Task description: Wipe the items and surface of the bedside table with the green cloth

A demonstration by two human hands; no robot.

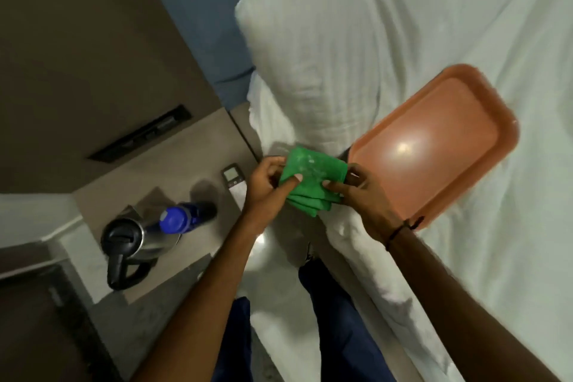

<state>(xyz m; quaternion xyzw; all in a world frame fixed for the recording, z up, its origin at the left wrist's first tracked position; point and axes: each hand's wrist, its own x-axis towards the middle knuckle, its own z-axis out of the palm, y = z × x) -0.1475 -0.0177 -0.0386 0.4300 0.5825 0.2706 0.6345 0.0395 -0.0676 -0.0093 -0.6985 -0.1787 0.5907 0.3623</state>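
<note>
The folded green cloth (311,178) is held between both my hands above the gap between bed and bedside table. My left hand (266,186) pinches its left side, thumb on top. My right hand (359,192) grips its right side. The beige bedside table (192,149) lies to the left. On it stand a steel kettle with a black handle (133,245) and a blue bottle (183,217), with a remote control (234,183) lying near my left hand. An orange tray (440,146) rests on the white bed, just right of my right hand.
A white pillow (313,65) lies on the bed (496,40) behind the cloth. A dark switch panel (142,133) sits in the wall above the table. My legs in blue trousers (335,319) stand on the floor between table and bed.
</note>
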